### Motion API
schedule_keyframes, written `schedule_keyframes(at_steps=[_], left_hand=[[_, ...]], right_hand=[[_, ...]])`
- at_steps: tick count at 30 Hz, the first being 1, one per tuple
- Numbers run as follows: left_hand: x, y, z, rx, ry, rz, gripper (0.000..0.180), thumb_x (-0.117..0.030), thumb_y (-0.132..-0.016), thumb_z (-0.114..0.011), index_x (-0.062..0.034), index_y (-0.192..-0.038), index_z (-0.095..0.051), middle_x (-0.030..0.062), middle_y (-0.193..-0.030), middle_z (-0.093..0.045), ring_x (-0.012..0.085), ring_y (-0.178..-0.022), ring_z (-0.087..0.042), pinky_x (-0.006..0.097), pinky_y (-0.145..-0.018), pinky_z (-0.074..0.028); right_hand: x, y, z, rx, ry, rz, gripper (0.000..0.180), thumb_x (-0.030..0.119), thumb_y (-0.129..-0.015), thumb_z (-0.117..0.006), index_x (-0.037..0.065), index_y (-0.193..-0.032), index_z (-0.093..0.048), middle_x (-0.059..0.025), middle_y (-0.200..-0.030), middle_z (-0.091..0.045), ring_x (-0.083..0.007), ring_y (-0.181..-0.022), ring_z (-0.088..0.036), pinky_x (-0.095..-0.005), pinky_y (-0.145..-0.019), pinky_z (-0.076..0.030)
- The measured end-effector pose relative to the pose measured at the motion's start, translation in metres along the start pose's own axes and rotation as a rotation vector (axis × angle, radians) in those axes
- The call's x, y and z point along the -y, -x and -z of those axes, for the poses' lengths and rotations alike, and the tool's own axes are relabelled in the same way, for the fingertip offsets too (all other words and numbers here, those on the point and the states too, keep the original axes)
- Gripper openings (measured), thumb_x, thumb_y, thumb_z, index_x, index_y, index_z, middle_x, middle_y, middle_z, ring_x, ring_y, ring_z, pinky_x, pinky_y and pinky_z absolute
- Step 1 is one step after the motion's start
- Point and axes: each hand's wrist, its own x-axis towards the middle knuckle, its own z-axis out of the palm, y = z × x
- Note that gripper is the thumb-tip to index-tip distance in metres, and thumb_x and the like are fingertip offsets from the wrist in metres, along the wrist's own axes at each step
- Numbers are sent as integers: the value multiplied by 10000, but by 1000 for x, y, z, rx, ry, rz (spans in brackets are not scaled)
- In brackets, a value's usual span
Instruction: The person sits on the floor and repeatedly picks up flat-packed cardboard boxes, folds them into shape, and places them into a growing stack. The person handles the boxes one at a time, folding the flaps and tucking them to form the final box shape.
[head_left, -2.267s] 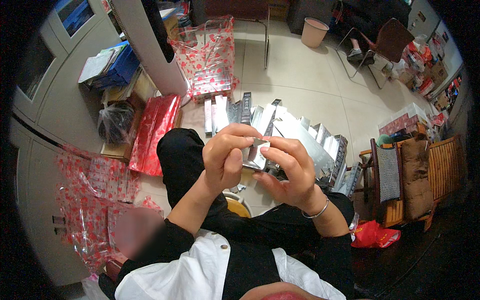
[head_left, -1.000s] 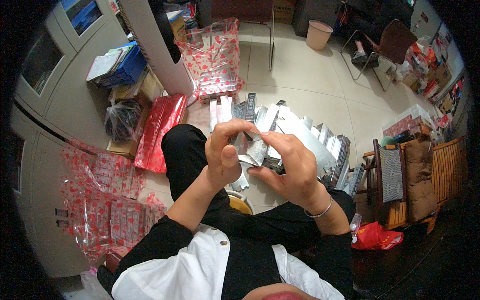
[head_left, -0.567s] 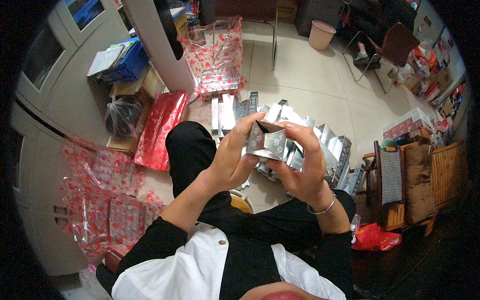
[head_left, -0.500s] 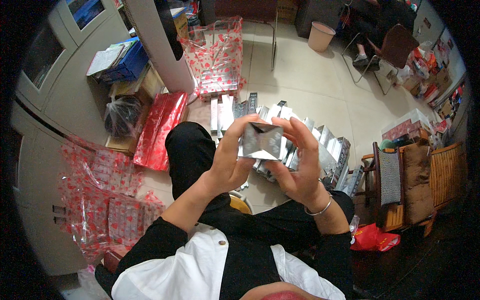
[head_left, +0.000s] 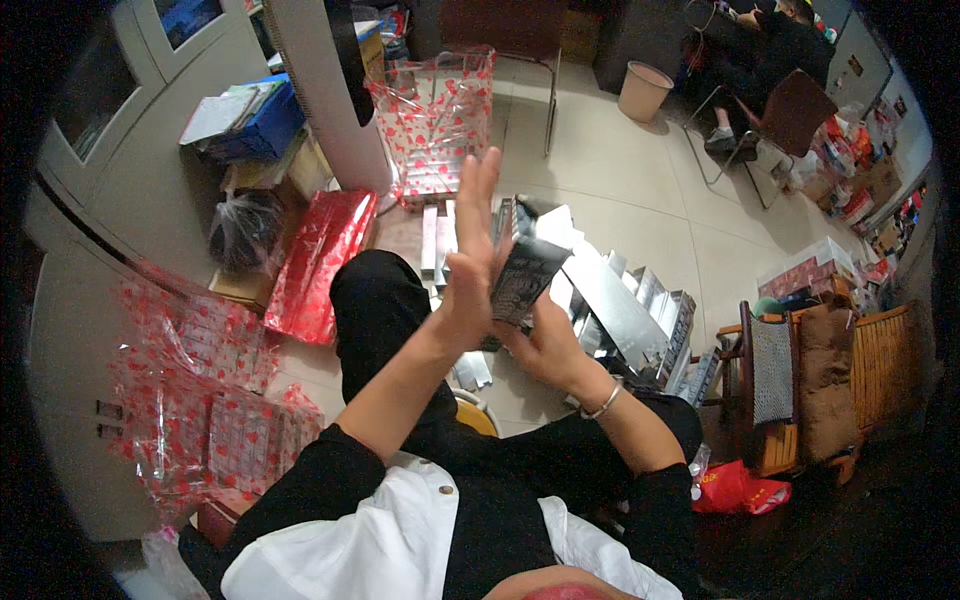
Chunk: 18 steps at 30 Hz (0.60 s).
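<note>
A small carton (head_left: 527, 277), silver with a dark printed side, is held up in front of me with pale flaps showing at its far end. My right hand (head_left: 548, 345) grips it from below and the right, thumb and fingers closed around its near end. Against or close beside the carton's left side is my left hand (head_left: 468, 270), its fingers stretched straight up; I cannot tell whether the palm touches. Several silver cartons (head_left: 610, 300) lie in a loose heap on the floor beneath and beyond my hands.
Clear bags with red hearts (head_left: 435, 110) hold cartons at the far side, and more such bags (head_left: 210, 400) lie at left. Near them is a red shiny package (head_left: 322, 265). A bamboo chair (head_left: 800, 380) stands at right. Beyond are a bin (head_left: 645, 92) and a seated person (head_left: 765, 70).
The carton has turned from end-on to show its dark printed side. My left hand has come off its grip and straightened its fingers; my right hand has moved lower and closed around the carton.
</note>
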Motion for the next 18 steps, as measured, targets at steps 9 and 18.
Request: schedule_keyframes(at_steps=[9,18], left_hand=[[-15,4,-3,59,-89,-59,1033,-610,-886,-557,-63,-1568,-6,226,-1499,-354,309,-1393,-367,459,-1164,-243],[-9,11,-3,242,-363,-326,917,-150,-784,-832,-63,-1485,-247,183,-1162,-607,311,-989,-635,388,-843,-522]], right_hand=[[5,-1,2,222,2,-193,798,190,-828,-759,-25,-1446,-303,-231,-1124,-613,-407,-1021,-625,-439,-850,-512],[26,-32,46,-284,49,306,507,365,-955,-632,55,-1335,-504,-227,-1235,-537,-351,-1093,-591,-413,-901,-523]])
